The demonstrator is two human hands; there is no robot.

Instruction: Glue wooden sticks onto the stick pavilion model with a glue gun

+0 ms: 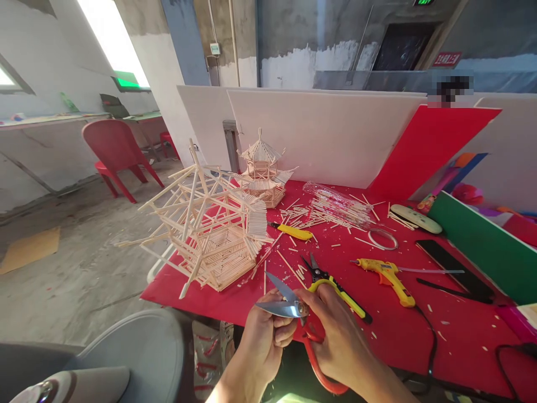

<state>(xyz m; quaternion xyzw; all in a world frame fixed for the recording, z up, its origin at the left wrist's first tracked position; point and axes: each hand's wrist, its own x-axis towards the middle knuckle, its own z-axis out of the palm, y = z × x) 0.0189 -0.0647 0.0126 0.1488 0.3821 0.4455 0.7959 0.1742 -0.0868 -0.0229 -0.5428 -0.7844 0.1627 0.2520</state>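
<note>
My right hand [335,327] grips a pair of scissors [300,309] by the red handles, with the blades spread apart. Close against the blades, my left hand [266,336] is closed with its fingers curled; what it pinches, if anything, is hidden behind the scissors. Beyond my hands stands an unfinished pavilion model of thin wooden sticks [229,252], with an open roof frame and some slats on its right side. Pruning shears [346,296] with yellow-and-black handles lie just past my right hand. A yellow utility knife [296,232] rests beside the model.
A finished-looking stick pagoda [262,168] stands at the back. Loose sticks and a plastic bag of sticks [335,207] lie right of it. A yellow glue gun [388,274], a tape roll [382,239] and a black phone-like slab [453,268] occupy the red table's [457,347] right. A grey stool [138,347] stands left.
</note>
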